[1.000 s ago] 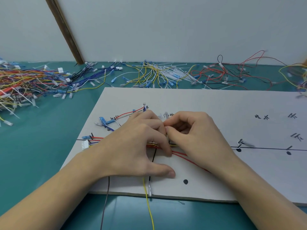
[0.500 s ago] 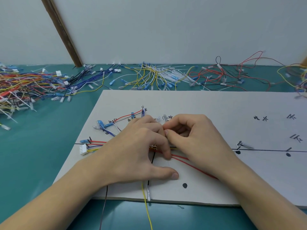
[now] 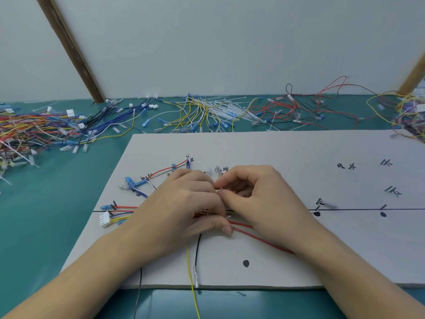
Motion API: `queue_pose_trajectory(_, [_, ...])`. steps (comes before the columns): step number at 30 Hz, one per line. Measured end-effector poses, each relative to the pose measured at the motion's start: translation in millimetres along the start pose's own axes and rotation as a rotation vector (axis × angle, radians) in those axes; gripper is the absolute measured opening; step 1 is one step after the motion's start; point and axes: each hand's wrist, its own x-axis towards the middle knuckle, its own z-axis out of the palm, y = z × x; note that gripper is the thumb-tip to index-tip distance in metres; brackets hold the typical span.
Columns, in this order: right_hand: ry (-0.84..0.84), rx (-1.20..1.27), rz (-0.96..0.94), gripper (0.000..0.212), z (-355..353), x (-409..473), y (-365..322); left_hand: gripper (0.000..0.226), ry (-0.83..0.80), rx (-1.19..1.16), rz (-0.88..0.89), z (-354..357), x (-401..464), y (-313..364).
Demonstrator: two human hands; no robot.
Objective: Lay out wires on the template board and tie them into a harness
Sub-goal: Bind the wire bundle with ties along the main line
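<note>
Plain little workbench setup against a pale wall

The wall (image 3: 230, 42) is flat, pale grey-white and evenly lit, no harsh shadows anywhere. A dark brown wooden strip (image 3: 69, 47) leans diagonally across it on the left, and a lighter tan wooden piece (image 3: 414, 77) angles in at the far right edge. The tabletop (image 3: 46, 215) has a teal-green surface that runs right up to the wall.

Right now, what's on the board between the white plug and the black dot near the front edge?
In the head view, the left hand lies between the white plug and the black dot, with a yellow wire crossing beneath it.
</note>
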Motion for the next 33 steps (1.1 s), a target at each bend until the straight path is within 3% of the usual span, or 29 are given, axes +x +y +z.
queue_pose_trajectory(5, [-0.014,0.027,0.011,0.014,-2,-1,0,0.022,0.054,-0.037,-0.007,0,-4,-2])
queue_pose_trajectory(9, [-0.039,0.031,0.000,0.016,-4,-1,-1,0.015,0.173,-0.197,-0.189,1,-3,5])
queue_pose_trajectory(17, [-0.110,0.140,0.027,0.017,-7,-3,2,0.054,0.234,-0.398,-0.411,5,-2,13])
queue_pose_trajectory(33, [-0.248,0.156,0.003,0.017,-14,1,5,0.054,0.225,-0.527,-0.486,3,-1,7])
